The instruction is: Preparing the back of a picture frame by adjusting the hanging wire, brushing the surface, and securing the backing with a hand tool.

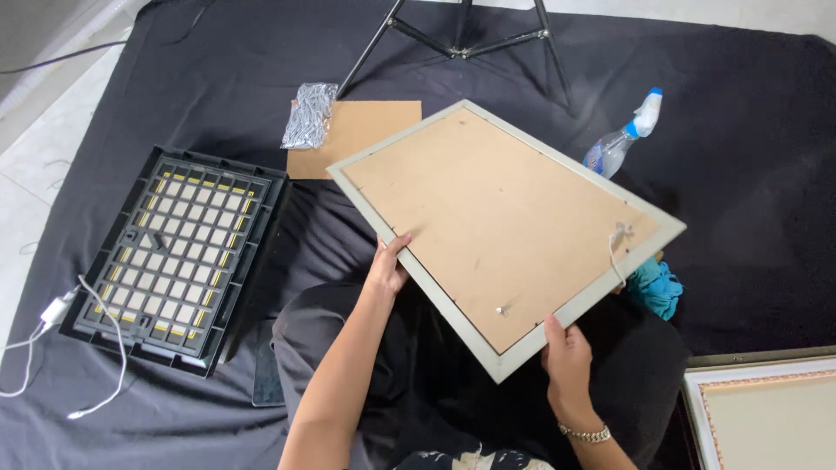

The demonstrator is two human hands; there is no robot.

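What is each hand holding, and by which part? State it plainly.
Both hold the grey-framed rectangular picture frame, brown backing board up. The left hand grips its long left edge; the right hand grips the lower edge near the bottom corner.

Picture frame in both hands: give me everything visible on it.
The large rectangular picture frame with pale grey-white border is held back side up, tilted and rotated diagonally above the person's lap. Its brown fibreboard backing fills the border and looks scuffed. A thin white hanging cord runs between a fitting near the right edge and a small metal fixing near the lower edge. The left hand grips the left edge, the right hand grips the lower edge, fingers underneath. One corner overlaps the flat brown cardboard sheet in view.
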